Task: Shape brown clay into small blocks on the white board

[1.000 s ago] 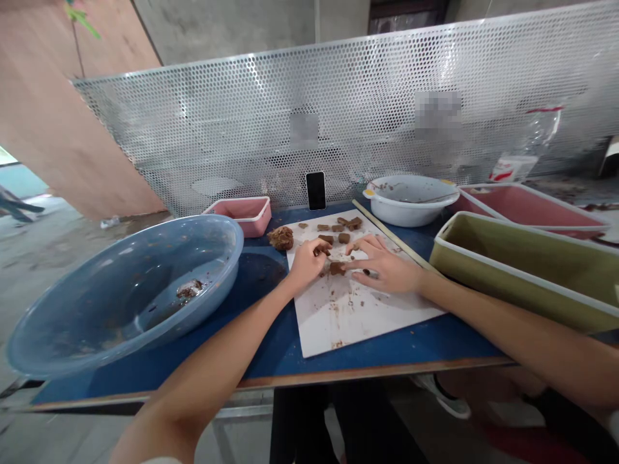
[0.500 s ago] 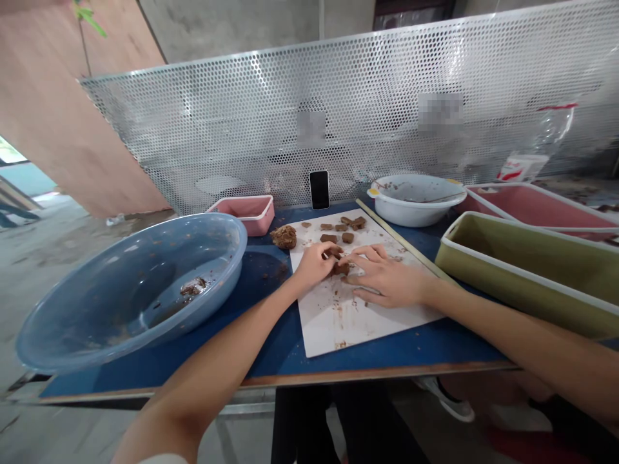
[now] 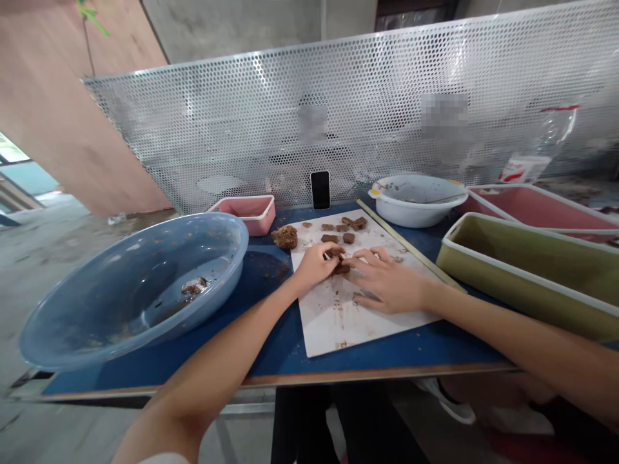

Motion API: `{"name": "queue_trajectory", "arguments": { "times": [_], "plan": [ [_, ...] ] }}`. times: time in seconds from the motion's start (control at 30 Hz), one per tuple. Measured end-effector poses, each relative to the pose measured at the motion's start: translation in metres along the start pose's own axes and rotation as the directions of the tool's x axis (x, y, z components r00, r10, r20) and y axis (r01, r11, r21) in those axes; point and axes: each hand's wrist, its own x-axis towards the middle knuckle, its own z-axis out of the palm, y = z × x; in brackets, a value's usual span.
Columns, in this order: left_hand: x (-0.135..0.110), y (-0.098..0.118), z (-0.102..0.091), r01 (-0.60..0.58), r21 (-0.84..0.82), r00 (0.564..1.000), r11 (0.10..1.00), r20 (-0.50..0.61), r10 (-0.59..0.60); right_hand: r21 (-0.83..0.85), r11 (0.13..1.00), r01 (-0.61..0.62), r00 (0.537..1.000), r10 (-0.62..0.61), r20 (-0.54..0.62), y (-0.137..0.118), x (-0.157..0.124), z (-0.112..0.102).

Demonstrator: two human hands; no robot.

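Observation:
A white board (image 3: 338,316) lies on the blue table. Both my hands rest on it, meeting over a small brown dough piece (image 3: 341,267). My left hand (image 3: 316,264) is curled, with its fingertips pinched on that piece. My right hand (image 3: 387,280) lies beside it, fingers stretched toward the same piece and touching it. Several small brown cut pieces (image 3: 341,230) sit at the far end of the board. A rough brown dough lump (image 3: 285,236) lies at the board's far left corner.
A big blue basin (image 3: 130,290) with dough scraps stands at the left. Behind are a small pink tray (image 3: 247,212), a black phone (image 3: 320,189) leaning on the perforated metal screen, and a white bowl (image 3: 416,200). A wooden stick (image 3: 411,248), an olive bin (image 3: 527,270) and a pink bin (image 3: 536,206) are at the right.
Both hands have drawn slightly nearer along the board with the small brown piece between them. The view has shifted a little to the left.

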Motion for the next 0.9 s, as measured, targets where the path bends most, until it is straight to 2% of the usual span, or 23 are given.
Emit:
{"name": "queue_trajectory", "arguments": {
  "times": [0.13, 0.33, 0.9],
  "plan": [
    [0.001, 0.005, -0.009, -0.070, 0.061, 0.997, 0.996, 0.031, 0.069, 0.014, 1.000, -0.018, 1.000, 0.019, -0.019, -0.005, 0.000, 0.000],
    [0.000, 0.009, -0.014, -0.092, 0.171, 0.995, 0.981, 0.057, 0.083, 0.010, 0.999, -0.031, 0.999, 0.031, -0.011, -0.004, 0.000, 0.002],
    [-0.002, 0.008, -0.013, -0.093, 0.157, 0.995, 0.983, 0.036, 0.088, 0.013, 1.000, -0.016, 1.000, 0.016, 0.013, -0.003, 0.000, 0.000]
  ]
}}
